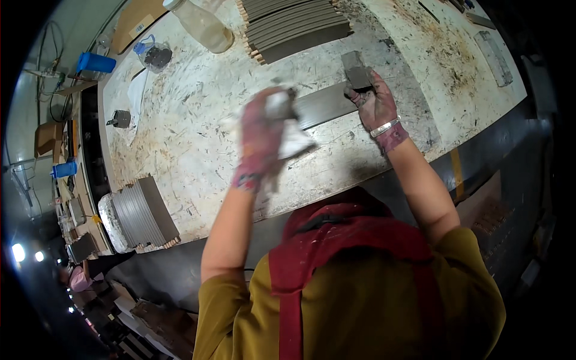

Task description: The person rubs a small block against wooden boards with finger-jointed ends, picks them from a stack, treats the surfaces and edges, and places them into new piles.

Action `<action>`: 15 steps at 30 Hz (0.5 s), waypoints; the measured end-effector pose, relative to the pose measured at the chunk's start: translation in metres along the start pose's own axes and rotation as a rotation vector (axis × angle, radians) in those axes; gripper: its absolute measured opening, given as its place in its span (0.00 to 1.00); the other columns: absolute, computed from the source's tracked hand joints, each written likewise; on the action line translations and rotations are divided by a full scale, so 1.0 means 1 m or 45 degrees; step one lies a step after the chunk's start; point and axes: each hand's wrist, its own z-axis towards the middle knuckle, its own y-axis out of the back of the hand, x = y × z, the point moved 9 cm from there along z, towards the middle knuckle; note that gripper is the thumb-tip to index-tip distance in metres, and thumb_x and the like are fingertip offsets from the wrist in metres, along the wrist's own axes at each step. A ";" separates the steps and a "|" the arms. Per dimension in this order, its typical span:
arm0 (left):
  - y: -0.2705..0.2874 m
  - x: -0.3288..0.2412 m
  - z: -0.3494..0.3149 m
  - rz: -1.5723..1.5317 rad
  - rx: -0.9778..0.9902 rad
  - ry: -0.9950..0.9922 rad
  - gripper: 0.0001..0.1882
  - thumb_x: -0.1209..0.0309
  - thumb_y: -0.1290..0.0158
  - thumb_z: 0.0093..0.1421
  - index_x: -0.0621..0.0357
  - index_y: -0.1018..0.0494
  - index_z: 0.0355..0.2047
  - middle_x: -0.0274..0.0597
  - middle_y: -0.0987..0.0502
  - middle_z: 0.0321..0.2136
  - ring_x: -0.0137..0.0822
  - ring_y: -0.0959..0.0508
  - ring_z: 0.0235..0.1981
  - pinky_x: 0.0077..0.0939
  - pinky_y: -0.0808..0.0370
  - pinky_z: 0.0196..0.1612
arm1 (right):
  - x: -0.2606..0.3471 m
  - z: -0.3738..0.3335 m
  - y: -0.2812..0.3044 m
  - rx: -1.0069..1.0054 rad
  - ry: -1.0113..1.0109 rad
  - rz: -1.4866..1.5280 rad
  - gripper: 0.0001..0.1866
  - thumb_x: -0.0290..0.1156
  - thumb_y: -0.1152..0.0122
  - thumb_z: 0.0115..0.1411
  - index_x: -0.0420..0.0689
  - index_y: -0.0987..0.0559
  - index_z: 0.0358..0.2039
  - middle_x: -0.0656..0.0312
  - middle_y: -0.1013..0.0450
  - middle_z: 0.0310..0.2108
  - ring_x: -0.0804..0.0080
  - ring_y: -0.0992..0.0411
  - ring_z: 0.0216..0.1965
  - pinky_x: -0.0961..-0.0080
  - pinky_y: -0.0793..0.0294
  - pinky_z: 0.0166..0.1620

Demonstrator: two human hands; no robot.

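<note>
Both my hands wear stained pink gloves over the white worktable (198, 132). My left hand (263, 132), smeared by motion, is closed on a crumpled white cloth (295, 141) at the left end of a flat grey strip (327, 104). The strip lies on the table, its left end hidden behind the hand and cloth. My right hand (379, 103) grips a small dark grey block (357, 69) between thumb and fingers, at the strip's right end. A metal-looking band (384, 126) circles the right wrist.
A stack of grey strips (297, 30) with wooden pieces at its ends lies beyond my hands. Another stack (143, 210) sits at the near left. A cloudy plastic jar (201, 27), a clear blue-topped container (155, 55) and a small dark block (120, 119) stand to the left.
</note>
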 end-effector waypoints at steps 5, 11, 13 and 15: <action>-0.049 0.002 -0.001 0.519 0.039 -0.315 0.26 0.74 0.44 0.51 0.42 0.26 0.53 0.45 0.24 0.43 0.48 0.26 0.46 0.45 0.29 0.49 | 0.000 0.002 0.004 0.012 -0.048 -0.050 0.14 0.33 0.45 0.65 0.46 0.25 0.50 0.59 0.26 0.46 0.65 0.26 0.44 0.62 0.21 0.45; 0.001 0.094 0.040 -0.449 0.262 0.194 0.28 0.84 0.58 0.54 0.60 0.31 0.57 0.44 0.23 0.49 0.36 0.23 0.46 0.27 0.27 0.50 | 0.002 -0.043 -0.068 0.618 0.097 -1.405 0.21 0.44 0.39 0.61 0.46 0.24 0.50 0.60 0.26 0.47 0.66 0.26 0.47 0.70 0.24 0.51; -0.018 0.051 0.070 -0.520 0.490 0.198 0.27 0.84 0.56 0.55 0.61 0.31 0.57 0.43 0.23 0.49 0.33 0.24 0.48 0.24 0.28 0.51 | -0.014 -0.072 -0.080 0.904 0.171 -1.609 0.20 0.42 0.37 0.59 0.47 0.23 0.49 0.60 0.26 0.46 0.65 0.26 0.46 0.69 0.25 0.49; -0.053 -0.038 0.085 -0.455 0.778 -0.059 0.29 0.84 0.52 0.54 0.58 0.31 0.58 0.43 0.25 0.51 0.37 0.24 0.49 0.25 0.27 0.52 | -0.028 -0.094 -0.089 1.150 0.307 -1.629 0.20 0.41 0.36 0.57 0.48 0.22 0.48 0.59 0.27 0.46 0.62 0.26 0.47 0.66 0.27 0.51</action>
